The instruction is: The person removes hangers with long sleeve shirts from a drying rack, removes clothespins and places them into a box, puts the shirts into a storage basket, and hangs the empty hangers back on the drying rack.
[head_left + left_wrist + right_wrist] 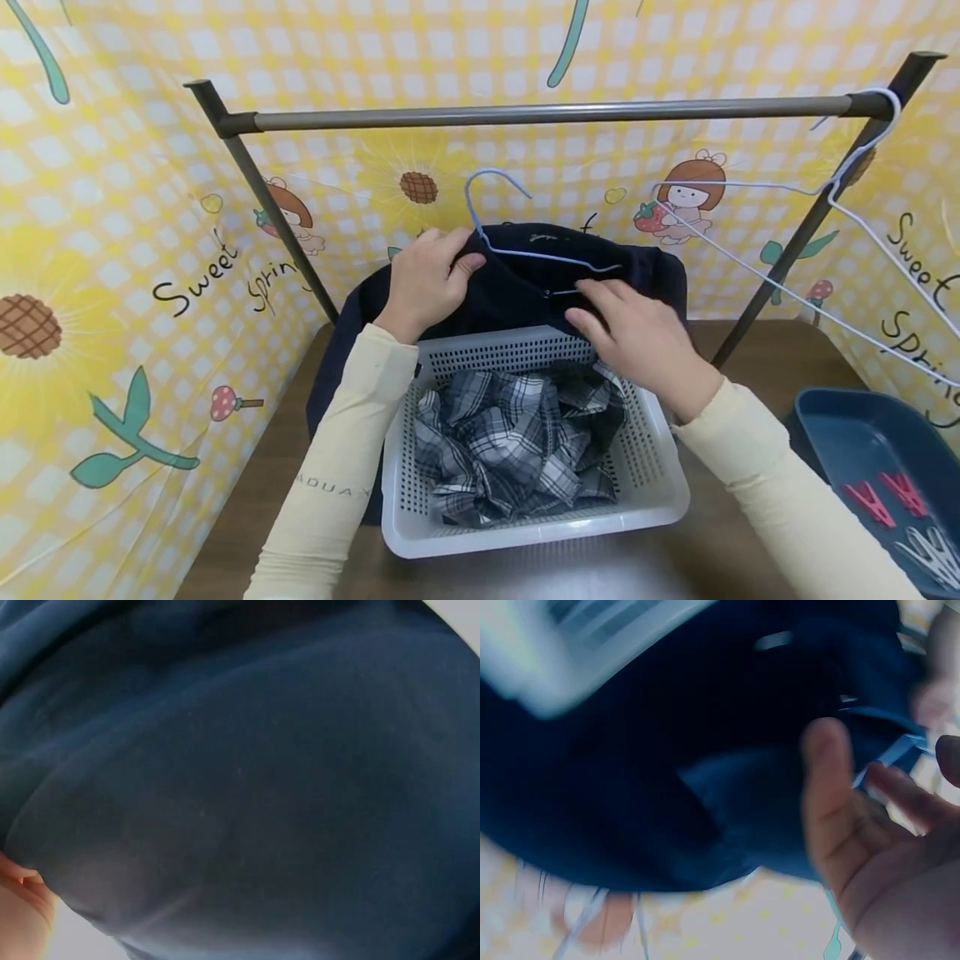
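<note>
My left hand (429, 279) grips the left side of a navy top's collar, right by a light blue wire hanger (540, 254). The hanger's hook points up, and its lower part lies inside the neck opening. My right hand (637, 337) is at the right side of the collar, thumb and fingers apart, also visible in the right wrist view as a right hand (885, 847) near the cloth. The navy top (360, 325) hangs behind and beside the basket, with a small zip pull at its neck. Dark cloth (247, 772) fills most of the left wrist view.
A white basket (536, 533) holds grey plaid cloth (510, 442). Behind it stands a rack with a metal rail (525, 114); a second wire hanger (836, 179) hangs at its right end. A blue tray (847, 408) with red and white clothespins sits at right.
</note>
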Motion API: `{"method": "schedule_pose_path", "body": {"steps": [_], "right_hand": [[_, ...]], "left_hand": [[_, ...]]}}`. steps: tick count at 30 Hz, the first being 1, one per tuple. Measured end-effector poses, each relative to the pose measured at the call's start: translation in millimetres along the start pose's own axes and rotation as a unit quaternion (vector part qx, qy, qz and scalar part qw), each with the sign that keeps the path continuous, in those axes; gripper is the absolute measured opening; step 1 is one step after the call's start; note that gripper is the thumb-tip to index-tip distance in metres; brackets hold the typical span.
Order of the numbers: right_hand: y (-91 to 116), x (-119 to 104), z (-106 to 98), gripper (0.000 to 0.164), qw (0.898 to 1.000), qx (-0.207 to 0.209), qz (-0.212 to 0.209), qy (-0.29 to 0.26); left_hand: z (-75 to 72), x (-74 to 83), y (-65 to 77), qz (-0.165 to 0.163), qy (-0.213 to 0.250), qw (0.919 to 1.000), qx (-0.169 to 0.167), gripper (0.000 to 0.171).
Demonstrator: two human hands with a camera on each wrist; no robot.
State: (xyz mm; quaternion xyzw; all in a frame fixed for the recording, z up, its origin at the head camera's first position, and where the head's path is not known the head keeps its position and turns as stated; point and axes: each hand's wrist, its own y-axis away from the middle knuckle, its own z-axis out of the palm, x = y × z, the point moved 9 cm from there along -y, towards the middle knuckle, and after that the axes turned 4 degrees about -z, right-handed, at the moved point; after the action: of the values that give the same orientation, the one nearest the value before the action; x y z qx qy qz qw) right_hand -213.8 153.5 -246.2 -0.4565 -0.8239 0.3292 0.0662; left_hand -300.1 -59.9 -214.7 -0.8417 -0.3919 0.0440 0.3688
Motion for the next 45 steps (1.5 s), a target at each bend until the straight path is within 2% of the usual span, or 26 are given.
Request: {"method": "schedule_pose_path", "body": {"steps": [2, 4, 7, 10, 14, 17, 21, 26, 28, 30, 31, 33, 34, 37, 42, 45], "right_hand": [[0, 17, 4, 0.034, 0.997, -0.021, 0.036, 0.065], [-2, 34, -2, 0.029, 0.992, -0.004, 0.064, 0.105], [-5, 50, -14, 0.017, 0.988, 0.029, 0.09, 0.12], [-9, 56, -25, 0.014, 0.984, 0.049, 0.105, 0.138], [-11, 62, -24, 0.018, 0.982, 0.021, 0.122, 0.142], [-9, 69, -18, 0.022, 0.985, -0.007, 0.131, 0.116], [-8, 85, -12, 0.023, 0.988, -0.025, 0.15, 0.027], [2, 104, 2, 0.03, 0.975, -0.069, 0.194, -0.081], [8, 108, 8, 0.033, 0.962, -0.077, 0.211, -0.156], [11, 109, 11, 0.035, 0.942, -0.064, 0.213, -0.25], [12, 108, 10, 0.034, 0.93, -0.051, 0.208, -0.3], [12, 103, 8, 0.032, 0.898, -0.022, 0.187, -0.399], [11, 101, 6, 0.03, 0.885, -0.004, 0.172, -0.433], [8, 95, -3, 0.027, 0.86, 0.05, 0.137, -0.489], [10, 99, -14, 0.031, 0.825, 0.156, 0.131, -0.527], [15, 104, -22, 0.031, 0.793, 0.214, 0.124, -0.556]], "left_hand": [[0.9, 0.8, 1.0, 0.005, 0.001, 0.9999, -0.015, 0.022], [3.9, 2.1, 2.5, 0.014, 0.005, 0.9994, -0.031, 0.02], [9.5, 5.7, 4.2, 0.025, 0.015, 0.9983, -0.051, 0.023], [13.3, 9.9, 2.5, 0.024, 0.026, 0.9976, -0.06, 0.026], [10.2, 9.6, -1.3, -0.002, 0.069, 0.9969, -0.039, 0.022], [5.3, 7.1, -2.5, -0.017, 0.117, 0.9929, -0.008, 0.016], [3.6, 6.2, -2.9, -0.008, 0.153, 0.988, 0.013, 0.014], [7.1, 0.2, -2.2, -0.022, 0.175, 0.9841, 0.018, 0.013], [7.4, -3.2, -1.3, -0.035, 0.193, 0.9805, 0.02, 0.013], [7.3, -6.8, -0.3, -0.049, 0.21, 0.9762, 0.021, 0.013], [6.5, -8.2, 0.2, -0.055, 0.219, 0.9739, 0.022, 0.013], [4.6, -9.6, 1.2, -0.063, 0.235, 0.9697, 0.022, 0.012], [3.2, -9.1, 1.4, -0.063, 0.238, 0.9689, 0.023, 0.012], [0.8, -6.4, 0.3, -0.056, 0.235, 0.9701, 0.024, 0.015], [5.7, -1.9, -0.4, -0.042, 0.218, 0.9751, 0.009, 0.021], [12.6, -1.0, 0.8, -0.042, 0.201, 0.9786, -0.014, 0.02]]}}
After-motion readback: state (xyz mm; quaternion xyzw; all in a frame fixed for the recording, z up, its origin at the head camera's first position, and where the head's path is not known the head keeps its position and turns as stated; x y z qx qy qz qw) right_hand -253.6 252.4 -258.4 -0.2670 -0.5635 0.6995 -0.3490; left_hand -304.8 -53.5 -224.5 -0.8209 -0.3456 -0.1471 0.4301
